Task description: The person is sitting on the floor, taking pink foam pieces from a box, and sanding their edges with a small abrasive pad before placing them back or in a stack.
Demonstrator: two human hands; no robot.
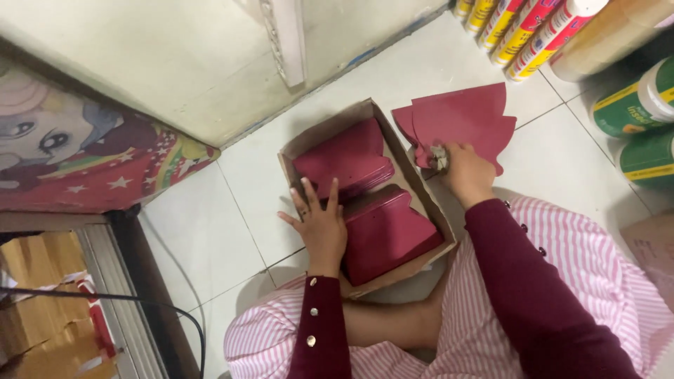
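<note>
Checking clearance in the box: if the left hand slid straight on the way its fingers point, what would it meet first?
Probably the upper dark red card stack in the brown cardboard box; the left hand points there, though depth is unclear.

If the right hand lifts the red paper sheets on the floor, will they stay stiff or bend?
The red sheets look thin and flat, so they would probably flex and feel light. They lie fanned under the right hand, so they may slide apart on the glossy floor tiles.
</note>
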